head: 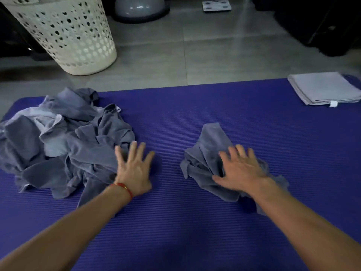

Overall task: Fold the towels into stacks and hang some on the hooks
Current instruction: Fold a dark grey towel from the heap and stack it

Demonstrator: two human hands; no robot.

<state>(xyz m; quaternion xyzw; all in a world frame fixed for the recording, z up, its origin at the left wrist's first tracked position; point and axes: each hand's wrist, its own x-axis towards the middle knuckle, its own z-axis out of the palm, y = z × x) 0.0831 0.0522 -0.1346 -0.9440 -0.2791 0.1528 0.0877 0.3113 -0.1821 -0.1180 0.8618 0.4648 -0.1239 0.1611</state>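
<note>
A heap of crumpled grey towels (64,141) lies on the left of a purple ribbed mat (175,118). My left hand (134,169) is spread flat with straight fingers at the heap's right edge, partly over the mat. A single crumpled grey towel (207,151) lies right of centre. My right hand (242,169) rests on it with fingers spread and straight. A folded light grey towel (324,88) lies flat at the mat's far right corner.
A white perforated laundry basket (64,34) stands on the tiled floor beyond the mat at the left. A grey dome-shaped object (139,6) and a small white scale (216,5) sit farther back. Dark furniture (322,26) fills the far right.
</note>
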